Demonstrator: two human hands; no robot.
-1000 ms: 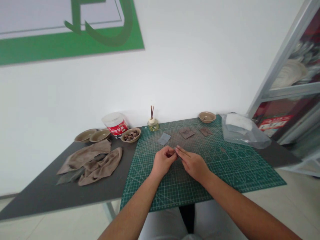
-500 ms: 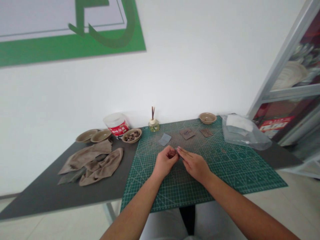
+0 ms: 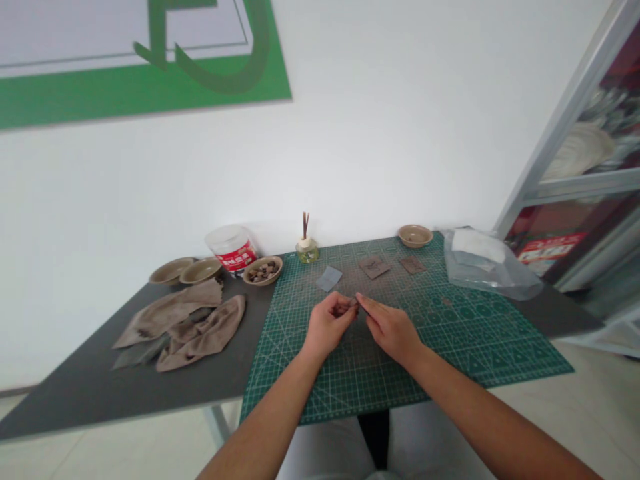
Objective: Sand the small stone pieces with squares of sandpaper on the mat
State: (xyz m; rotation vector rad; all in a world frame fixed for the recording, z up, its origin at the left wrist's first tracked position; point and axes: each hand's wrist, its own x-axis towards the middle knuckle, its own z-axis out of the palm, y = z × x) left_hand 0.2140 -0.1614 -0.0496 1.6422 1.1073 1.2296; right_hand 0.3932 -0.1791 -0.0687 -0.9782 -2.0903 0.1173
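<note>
Over the middle of the green cutting mat point(image 3: 300, 360), my left hand point(image 3: 327, 323) is closed, its thumb and fingers pinching a small greyish piece point(image 3: 353, 303) whose shape is mostly hidden. My right hand point(image 3: 393, 330) meets it from the right, index finger stretched to the piece and the other fingers curled under. A thin dark edge shows below that index finger, but I cannot make out what it belongs to. Just beyond the hands lie a grey square sheet point(image 3: 329, 279) and two brown, worn-looking square sheets, one larger point(image 3: 374, 267) and one smaller point(image 3: 413, 265).
At the left are crumpled brown cloths point(image 3: 200, 333), two tan bowls, a bowl of small brown and pale pieces point(image 3: 263, 271) and a clear tub with a red label point(image 3: 231, 250). A reed diffuser point(image 3: 307, 251), another bowl point(image 3: 415, 235) and a plastic bag point(image 3: 490, 263) line the back.
My right index finger has shifted slightly at the small piece, and a bit more of the piece shows. Both hands stay in nearly the same place.
</note>
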